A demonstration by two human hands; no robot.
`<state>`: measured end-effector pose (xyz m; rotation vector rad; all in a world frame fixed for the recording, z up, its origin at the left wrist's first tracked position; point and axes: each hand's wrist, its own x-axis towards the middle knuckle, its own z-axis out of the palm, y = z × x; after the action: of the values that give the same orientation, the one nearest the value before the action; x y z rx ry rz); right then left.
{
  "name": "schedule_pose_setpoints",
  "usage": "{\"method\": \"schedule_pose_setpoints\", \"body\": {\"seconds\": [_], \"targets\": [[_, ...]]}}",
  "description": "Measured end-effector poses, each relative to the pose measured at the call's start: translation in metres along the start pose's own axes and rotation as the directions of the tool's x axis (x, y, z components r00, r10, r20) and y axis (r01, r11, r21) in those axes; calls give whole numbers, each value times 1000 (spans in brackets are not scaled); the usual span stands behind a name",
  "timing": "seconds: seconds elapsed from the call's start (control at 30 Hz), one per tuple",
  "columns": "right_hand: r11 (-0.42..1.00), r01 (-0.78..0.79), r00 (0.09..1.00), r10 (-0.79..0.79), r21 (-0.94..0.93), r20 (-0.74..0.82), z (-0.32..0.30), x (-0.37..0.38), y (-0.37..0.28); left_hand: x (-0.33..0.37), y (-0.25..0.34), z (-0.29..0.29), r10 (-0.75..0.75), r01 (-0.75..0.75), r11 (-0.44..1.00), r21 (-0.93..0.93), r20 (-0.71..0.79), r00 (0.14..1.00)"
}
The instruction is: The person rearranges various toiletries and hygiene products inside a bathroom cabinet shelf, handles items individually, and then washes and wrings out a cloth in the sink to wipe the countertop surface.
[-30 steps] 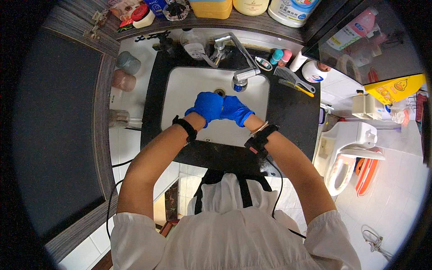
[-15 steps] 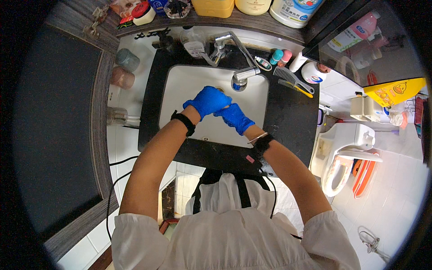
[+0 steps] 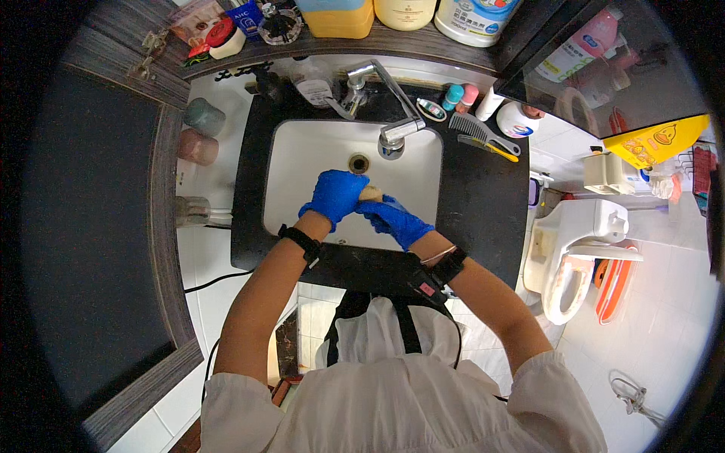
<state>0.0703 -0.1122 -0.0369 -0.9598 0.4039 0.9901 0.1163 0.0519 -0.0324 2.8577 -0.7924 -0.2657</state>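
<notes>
Both of my hands wear blue gloves and meet over the near half of the white sink. My left hand is closed around the left side of a small tan piece; its kind I cannot make out. My right hand is closed at that piece's right and near side, fingers partly hidden. Beyond the hands lies the round drain. The chrome faucet hangs over the far right of the sink, apart from my hands.
A black counter surrounds the sink. A grey comb, a yellow-handled tool and small bottles lie at its back right. A clear pump bottle stands behind. A shelf of bottles overhangs the back; a toilet stands right.
My hands have drawn back toward me from the sink's middle, uncovering the drain. More of the tan piece shows between them. The whole view has shifted slightly.
</notes>
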Motion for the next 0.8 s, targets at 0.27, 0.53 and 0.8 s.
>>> {"method": "schedule_pose_setpoints", "body": {"seconds": [0.27,0.53,0.8], "targets": [[-141,383,420,-853,-913,308,23,-13,-3,8,2,-32,-164,509,759,-407,637,754],[-402,116,494,-769,-908,404,8,24,-17,18,20,-46,-231,301,951,-73,480,846],[-45,79,819,-567,-996,90,32,39,-6,-1,-11,-15,-146,102,983,156,301,942]]}}
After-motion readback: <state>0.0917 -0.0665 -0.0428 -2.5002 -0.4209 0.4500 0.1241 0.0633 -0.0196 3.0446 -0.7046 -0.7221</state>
